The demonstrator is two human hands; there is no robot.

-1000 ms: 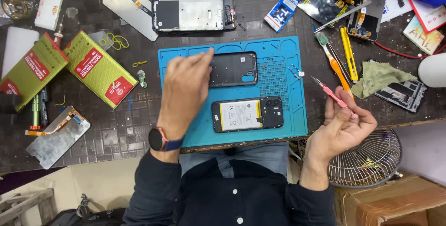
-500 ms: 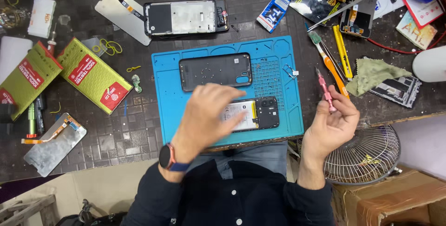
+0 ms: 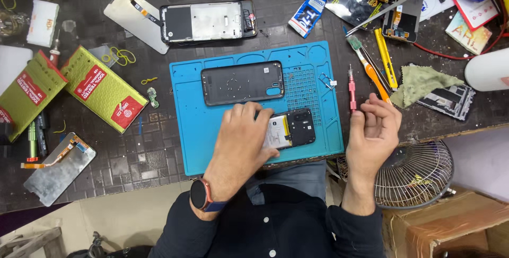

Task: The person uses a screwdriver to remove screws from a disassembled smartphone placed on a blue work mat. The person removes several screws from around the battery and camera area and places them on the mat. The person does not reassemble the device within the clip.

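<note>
1. Blue work mat [image 3: 196, 141] is lying mid-bench on the dark table [image 3: 132, 152]; everything in hand is sitting on it.
2. Black back cover [image 3: 241, 82] is lying flat on the mat's upper half, small screws scattered on it, just above the opened phone.
3. Opened phone [image 3: 294, 128] is lying flat on the mat's lower half, battery and board showing, near the front edge.
4. Left hand [image 3: 241, 141] is pressing down on the phone's left end, fingers spread flat over it, pinning rather than gripping.
5. Right hand [image 3: 374, 128] is hovering off the mat's right edge, fingers curled in loosely; can't tell whether anything is pinched inside.
6. Red screwdriver [image 3: 352, 89] is lying just beside the right hand, not touched.
7. Handling call: phone is looking light, stiff, slick-edged, fragile inside. I'd be gripping the long frame edges, staying off battery and board.
</note>
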